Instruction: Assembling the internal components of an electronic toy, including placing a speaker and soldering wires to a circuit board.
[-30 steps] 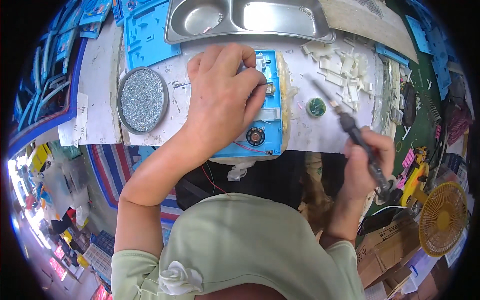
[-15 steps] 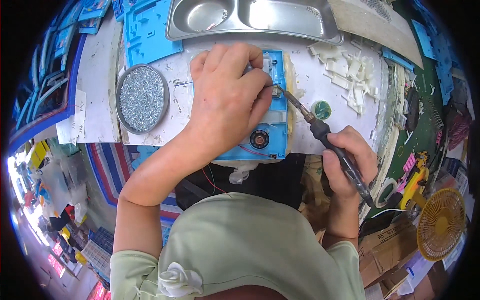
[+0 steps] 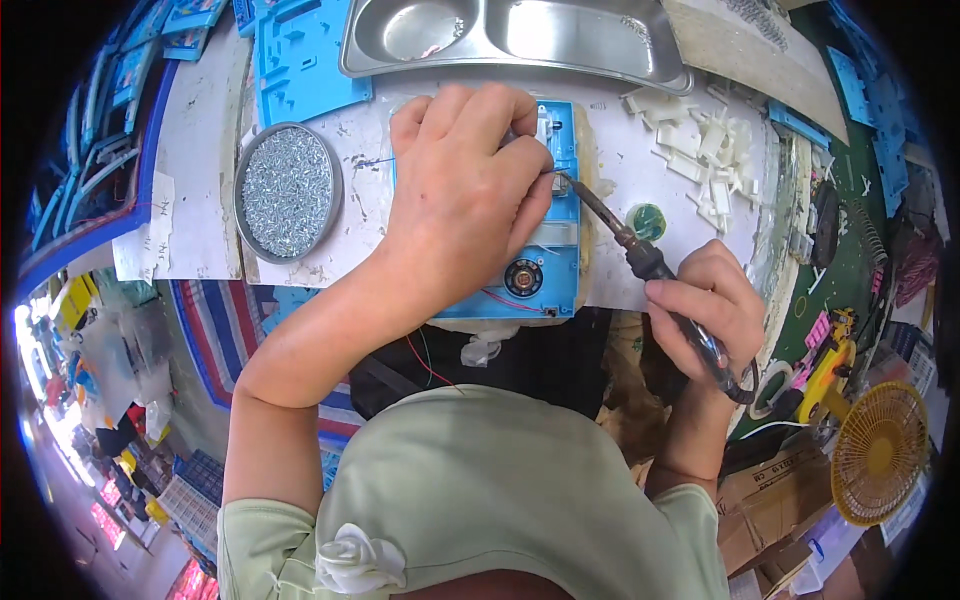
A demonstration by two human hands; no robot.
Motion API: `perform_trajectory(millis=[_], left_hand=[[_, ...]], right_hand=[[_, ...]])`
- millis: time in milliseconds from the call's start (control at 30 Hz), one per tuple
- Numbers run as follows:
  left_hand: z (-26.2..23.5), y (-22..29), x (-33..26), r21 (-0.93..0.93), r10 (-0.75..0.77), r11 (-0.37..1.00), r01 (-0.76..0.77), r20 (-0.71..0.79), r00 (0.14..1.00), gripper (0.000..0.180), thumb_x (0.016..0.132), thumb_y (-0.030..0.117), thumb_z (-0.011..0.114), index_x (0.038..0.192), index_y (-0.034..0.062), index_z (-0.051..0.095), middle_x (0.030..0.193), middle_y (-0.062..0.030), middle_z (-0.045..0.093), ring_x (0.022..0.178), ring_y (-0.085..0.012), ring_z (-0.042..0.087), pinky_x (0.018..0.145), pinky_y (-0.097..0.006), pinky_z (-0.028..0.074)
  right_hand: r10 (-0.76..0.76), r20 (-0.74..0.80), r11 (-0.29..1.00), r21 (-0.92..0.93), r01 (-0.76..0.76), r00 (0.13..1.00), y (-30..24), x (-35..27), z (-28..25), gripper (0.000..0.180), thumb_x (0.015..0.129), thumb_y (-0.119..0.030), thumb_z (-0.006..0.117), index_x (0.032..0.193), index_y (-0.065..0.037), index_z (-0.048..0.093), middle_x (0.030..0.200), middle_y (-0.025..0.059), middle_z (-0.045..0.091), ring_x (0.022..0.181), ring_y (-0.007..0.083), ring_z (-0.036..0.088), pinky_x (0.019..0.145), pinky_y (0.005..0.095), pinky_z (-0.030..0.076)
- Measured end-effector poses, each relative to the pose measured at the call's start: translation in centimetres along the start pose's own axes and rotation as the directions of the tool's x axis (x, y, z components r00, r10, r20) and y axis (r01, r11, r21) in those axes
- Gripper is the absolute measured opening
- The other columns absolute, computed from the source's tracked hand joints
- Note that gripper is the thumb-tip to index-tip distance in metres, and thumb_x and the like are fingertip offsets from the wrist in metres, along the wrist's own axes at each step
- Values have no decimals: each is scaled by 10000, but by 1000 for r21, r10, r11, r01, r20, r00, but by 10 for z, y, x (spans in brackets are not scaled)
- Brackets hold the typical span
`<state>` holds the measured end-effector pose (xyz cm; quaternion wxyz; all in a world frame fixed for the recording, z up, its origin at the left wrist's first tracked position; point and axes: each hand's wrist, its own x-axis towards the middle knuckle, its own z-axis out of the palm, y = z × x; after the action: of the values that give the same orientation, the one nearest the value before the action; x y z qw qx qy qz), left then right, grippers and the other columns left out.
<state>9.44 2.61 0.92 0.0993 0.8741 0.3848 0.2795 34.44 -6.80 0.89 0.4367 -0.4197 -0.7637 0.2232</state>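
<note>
Blue plastic housing (image 3: 560, 272) lies on the table (image 3: 195, 215), in front of the wearer, its left side mostly hidden under the left hand (image 3: 462, 190). Inside: small round speaker (image 3: 523, 279) near the lower edge, red wire (image 3: 508, 299) beside it, small metal part (image 3: 559, 187) higher up.

Change: a second ago the soldering iron (image 3: 648, 260) was held well off to the right; now its tip is in at the metal part, right by the left fingertips. So both hands meet at one spot, probably for heat contact; can't tell if tip touches metal or just hovers.

Left hand: thumb and forefinger pressed together, apparently pinching a thin wire (image 3: 553, 172); exact grip hidden. Right hand (image 3: 712, 312): fingers wrapped round the iron's dark handle, pen-like.

Around: green-topped round piece (image 3: 646, 222) just right of housing, white plastic parts (image 3: 708, 150) piled beyond. Round grey dish (image 3: 338, 200) of small metal screws (image 3: 287, 195) to the left; compartment tray (image 3: 520, 69) and blue panel (image 3: 310, 60) at the far side. Yellow-brown fan (image 3: 880, 455) lower right.

Writing: print on cardboard box (image 3: 775, 495), handwritten marks on paper strip (image 3: 160, 230); not transcribed. No brand noted.
</note>
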Motion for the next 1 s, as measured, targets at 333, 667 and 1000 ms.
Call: perform_trajectory(millis=[333, 667, 1000], left_hand=[[-1, 1, 1, 15, 1, 1000, -2, 14, 1000, 167, 730, 100, 794, 878, 108, 718, 1034, -39, 586, 966, -269, 555, 879, -426, 364], [-7, -5, -6, 16, 102, 995, -101, -79, 992, 197, 746, 92, 819, 922, 129, 739, 942, -8, 627, 835, -219, 586, 843, -389, 373], [-1, -6, -12, 16, 155, 988, -155, -29, 987, 225, 745, 81, 815, 937, 145, 716, 885, 24, 667, 803, -199, 599, 843, -393, 357]], right_hand=[[13, -45, 1000, 5, -13, 999, -4, 0, -2, 379, 636, 72, 803, 991, -52, 753, 702, 41, 546, 603, 211, 509, 550, 316, 400], [11, -95, 1000, -8, -12, 995, -3, -3, -8, 374, 654, 77, 784, 1011, -24, 737, 697, 55, 548, 597, 217, 523, 556, 324, 406], [15, -90, 1000, 18, -13, 996, -7, -4, -9, 357, 661, 76, 781, 1007, 3, 725, 711, 74, 564, 606, 228, 530, 555, 334, 403]])
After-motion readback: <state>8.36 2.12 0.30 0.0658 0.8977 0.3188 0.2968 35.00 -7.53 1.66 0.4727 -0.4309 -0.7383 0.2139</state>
